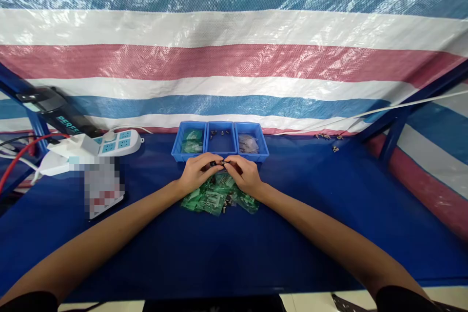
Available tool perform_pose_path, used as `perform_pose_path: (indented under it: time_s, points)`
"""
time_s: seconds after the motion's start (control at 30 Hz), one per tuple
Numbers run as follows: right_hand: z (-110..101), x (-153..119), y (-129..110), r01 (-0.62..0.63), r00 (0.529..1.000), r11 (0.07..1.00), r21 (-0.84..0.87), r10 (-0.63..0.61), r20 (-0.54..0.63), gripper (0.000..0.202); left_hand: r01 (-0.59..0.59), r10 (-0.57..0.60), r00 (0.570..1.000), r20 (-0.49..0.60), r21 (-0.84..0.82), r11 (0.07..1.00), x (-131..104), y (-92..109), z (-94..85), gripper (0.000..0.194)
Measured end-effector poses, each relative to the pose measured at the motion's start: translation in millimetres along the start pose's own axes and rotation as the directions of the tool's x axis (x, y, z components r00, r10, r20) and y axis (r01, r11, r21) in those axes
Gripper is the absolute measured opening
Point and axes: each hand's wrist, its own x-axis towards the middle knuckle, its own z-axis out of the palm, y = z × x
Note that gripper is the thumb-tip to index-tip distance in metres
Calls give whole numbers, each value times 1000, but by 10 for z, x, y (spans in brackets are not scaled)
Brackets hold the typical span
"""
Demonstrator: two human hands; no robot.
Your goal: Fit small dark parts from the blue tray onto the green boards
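Pinching a small part (223, 163), left hand (199, 173) and right hand (244, 174) apparently steady it. Trays (223, 145) sit handy at twelve o'clock.

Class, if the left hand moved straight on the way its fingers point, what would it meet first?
Probably the right hand, facing it across a small dark part; exact depth is unclear.

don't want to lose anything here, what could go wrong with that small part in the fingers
The small part pinched between the left hand and right hand could slip and be hard to spot among the green bags. Loose bits lying by those bags might get brushed aside.
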Motion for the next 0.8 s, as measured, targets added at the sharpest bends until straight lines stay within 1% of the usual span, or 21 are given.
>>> perform_pose_path:
  time_s: [0.17, 0.43, 0.63, 0.8]
  points:
    - [3, 2, 1, 26, 1000, 1000, -1, -26, -5, 14, -3, 3, 999, 33, -11, 1000, -22, -21, 8, 16]
    - [9, 15, 22, 71, 997, 997, 1, -71, -5, 12, -4, 4, 1000, 18, 5, 1000, 3, 2, -3, 17]
    - [-1, 16, 11, 57, 998, 998, -2, -57, -2, 13, -8, 8, 1000, 5, 9, 1000, 8, 25, -15, 18]
    - [-1, 14, 8, 52, 999, 999, -2, -52, 2, 14, -24, 24, 1000, 8, -6, 1000, -5, 2, -5, 21]
